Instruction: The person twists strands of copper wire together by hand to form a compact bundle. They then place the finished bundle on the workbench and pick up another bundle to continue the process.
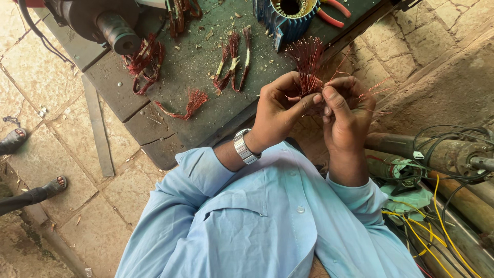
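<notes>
From the head view, the person's left hand (280, 105) and right hand (343, 110) meet just above the lap, both closed on a bundle of copper wire strands (307, 67) whose cut ends fan upward. The left fingers (307, 101) are pressed together, pinching the bundle's base; the right fingers curl round the same base, with loose strands straying to the side. The step in hand looks like sorting or straightening the strands. The next move would call for a firm pinch at the base while single strands are drawn apart. On the dark surface (206, 72) beyond lie other wire bundles (234, 62), a blue motor stator (285, 15) and red-handled pliers (332, 11).
</notes>
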